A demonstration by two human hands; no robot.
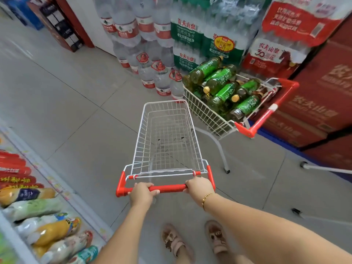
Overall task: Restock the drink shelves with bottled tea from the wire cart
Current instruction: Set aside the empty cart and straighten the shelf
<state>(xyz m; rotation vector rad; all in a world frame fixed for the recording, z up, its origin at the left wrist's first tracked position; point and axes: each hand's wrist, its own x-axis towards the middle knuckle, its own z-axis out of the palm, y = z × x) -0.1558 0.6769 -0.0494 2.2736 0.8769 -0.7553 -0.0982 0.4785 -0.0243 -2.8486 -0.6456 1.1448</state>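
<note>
Both hands are closed around the red handle bar [169, 188] of the empty cart [140, 134]. The left hand [142, 194] grips it near the left end and the right hand [199, 187] grips it near the right end. Neither hand holds a bottle.

The bottled tea [226, 86] is not in this cart. It lies in a second wire cart [202, 109], ahead and to the right, and the green bottles are piled higher than its rim. The far right corner of the empty cart is just beside the near corner of the loaded one. I cannot tell if they touch.

This is where I see the main risk. If the person pushes straight forward, the empty cart can hit the loaded one. The top bottles lie loose and tilted, so I think a knock could make them roll over the rim onto the floor. The loaded cart stands on wheels, so it could also roll into the water jugs [162, 80] just behind it.

A smaller risk is on the left. The drink shelf [57, 185] is near, and a wide turn could catch its edge.

The empty cart also stands between the person and the tea, so reaching over it would be awkward.
</note>
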